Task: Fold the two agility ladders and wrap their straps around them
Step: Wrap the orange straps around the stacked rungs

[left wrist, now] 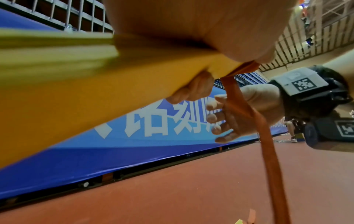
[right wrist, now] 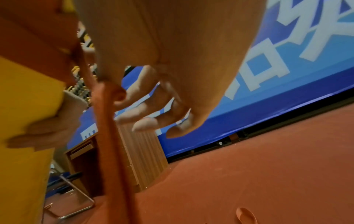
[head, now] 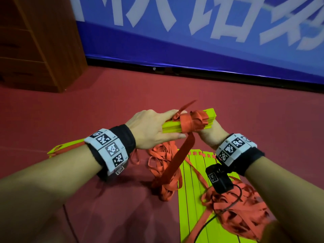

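My left hand (head: 175,124) grips a folded stack of yellow ladder rungs (head: 171,128) held above the floor, thumb below and fingers on top. Orange strap (head: 192,120) is wound several times round the stack's middle. From there a strap tail (head: 182,155) runs down to a tangled pile on the floor. My right hand (head: 210,134) is under the stack's right end; in the right wrist view its thumb and index finger (right wrist: 120,97) pinch the strap (right wrist: 107,136), the other fingers loosely curled. The second ladder (head: 196,190) lies flat on the floor, rungs side by side.
Loose orange strap heaps (head: 242,213) lie over the flat ladder's right side. More yellow rungs (head: 59,148) stick out behind my left wrist. A wooden cabinet (head: 35,46) stands far left, a blue banner (head: 192,41) runs along the back, and the floor (head: 122,95) is red.
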